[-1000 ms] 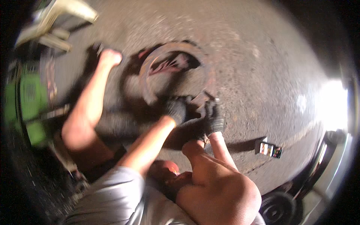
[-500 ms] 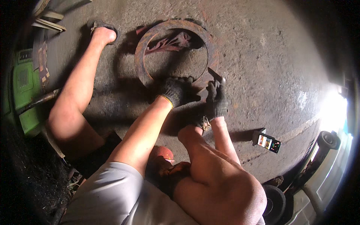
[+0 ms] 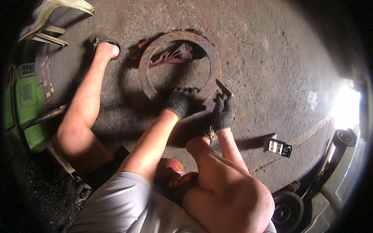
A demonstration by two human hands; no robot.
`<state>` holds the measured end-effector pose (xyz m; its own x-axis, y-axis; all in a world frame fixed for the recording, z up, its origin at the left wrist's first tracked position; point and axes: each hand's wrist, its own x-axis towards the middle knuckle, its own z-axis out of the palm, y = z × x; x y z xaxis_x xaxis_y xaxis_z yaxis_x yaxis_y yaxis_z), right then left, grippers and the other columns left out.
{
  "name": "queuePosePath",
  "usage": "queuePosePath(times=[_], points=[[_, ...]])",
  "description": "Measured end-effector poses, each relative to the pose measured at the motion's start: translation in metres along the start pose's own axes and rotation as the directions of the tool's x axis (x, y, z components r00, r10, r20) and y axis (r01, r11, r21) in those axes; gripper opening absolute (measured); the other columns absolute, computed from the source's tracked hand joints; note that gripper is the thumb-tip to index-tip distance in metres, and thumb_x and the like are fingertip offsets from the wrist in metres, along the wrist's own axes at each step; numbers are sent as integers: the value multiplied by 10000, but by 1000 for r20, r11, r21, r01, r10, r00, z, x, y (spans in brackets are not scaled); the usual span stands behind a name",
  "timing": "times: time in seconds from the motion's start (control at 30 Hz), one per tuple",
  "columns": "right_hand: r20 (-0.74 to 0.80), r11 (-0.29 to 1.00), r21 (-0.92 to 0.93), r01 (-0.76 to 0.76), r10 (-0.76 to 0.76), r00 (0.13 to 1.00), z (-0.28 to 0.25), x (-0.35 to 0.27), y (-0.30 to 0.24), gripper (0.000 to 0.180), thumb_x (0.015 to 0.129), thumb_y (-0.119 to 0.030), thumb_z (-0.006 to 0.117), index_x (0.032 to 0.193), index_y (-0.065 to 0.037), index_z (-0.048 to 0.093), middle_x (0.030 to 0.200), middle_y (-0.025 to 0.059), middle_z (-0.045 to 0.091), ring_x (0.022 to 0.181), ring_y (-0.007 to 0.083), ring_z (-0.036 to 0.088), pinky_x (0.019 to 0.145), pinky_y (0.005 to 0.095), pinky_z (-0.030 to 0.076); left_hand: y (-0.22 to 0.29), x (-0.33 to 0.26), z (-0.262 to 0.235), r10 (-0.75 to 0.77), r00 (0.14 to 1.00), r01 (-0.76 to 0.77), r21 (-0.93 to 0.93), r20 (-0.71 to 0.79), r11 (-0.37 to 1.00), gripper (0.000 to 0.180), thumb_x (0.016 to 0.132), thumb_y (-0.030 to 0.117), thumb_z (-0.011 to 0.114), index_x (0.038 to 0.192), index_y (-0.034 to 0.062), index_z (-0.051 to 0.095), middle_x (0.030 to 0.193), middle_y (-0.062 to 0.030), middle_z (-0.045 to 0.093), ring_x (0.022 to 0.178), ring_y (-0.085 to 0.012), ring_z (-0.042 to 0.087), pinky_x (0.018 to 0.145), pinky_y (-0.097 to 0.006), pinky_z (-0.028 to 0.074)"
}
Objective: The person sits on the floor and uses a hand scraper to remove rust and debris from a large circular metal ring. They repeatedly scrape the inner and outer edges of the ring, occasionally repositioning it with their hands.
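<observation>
A large flat rusty metal ring [image 3: 145,73] leans over a dark reddish cloth [image 3: 175,55] on the concrete floor. My left hand [image 3: 182,103], in a dark knit glove, is closed on the near rim of the ring; its fingertips are partly hidden. Just right of the ring, my right hand [image 3: 224,113], gloved alike, grips a short flat dark metal piece with a pointed end [image 3: 223,88]. Its pointed end lies close to the ring's right edge; whether they touch I cannot tell. The lower part of the piece is hidden by the glove.
A phone [image 3: 279,148] stands propped at right. Green machinery [image 3: 29,97] and a pale plastic chair [image 3: 58,9] are at left. A reddish rounded object [image 3: 171,167] sits between my legs. A wheel [image 3: 285,211] and a pale vehicle [image 3: 342,182] are at lower right.
The whole view has shifted, so the ring and hands sit slightly lower in the picture. Both hands keep their holds; the right hand's metal piece stays beside the ring.
</observation>
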<state>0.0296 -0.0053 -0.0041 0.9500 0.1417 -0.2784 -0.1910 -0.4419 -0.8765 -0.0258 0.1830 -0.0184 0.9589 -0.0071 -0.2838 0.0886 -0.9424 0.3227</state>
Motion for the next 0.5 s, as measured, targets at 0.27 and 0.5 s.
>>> queuePosePath(times=[0.27,0.5], points=[[109,985,-124,-122,135,985,-6,7,-11,480,1047,-454,587,1286,-40,638,1160,294,688,1111,497,642,894,492,514,4,6,-13,-23,995,31,-88,93,996,383,917,190,608,1291,134,662,1141,-161,747,1029,-351,721,897,-502,543],[114,861,-460,-219,302,947,-2,14,-11,503,1050,-471,581,1292,-34,637,1197,286,691,1179,481,633,917,490,518,-4,-1,1,20,1000,-20,-79,7,997,426,880,205,636,1295,108,653,1157,-165,732,1053,-350,702,924,-499,533]])
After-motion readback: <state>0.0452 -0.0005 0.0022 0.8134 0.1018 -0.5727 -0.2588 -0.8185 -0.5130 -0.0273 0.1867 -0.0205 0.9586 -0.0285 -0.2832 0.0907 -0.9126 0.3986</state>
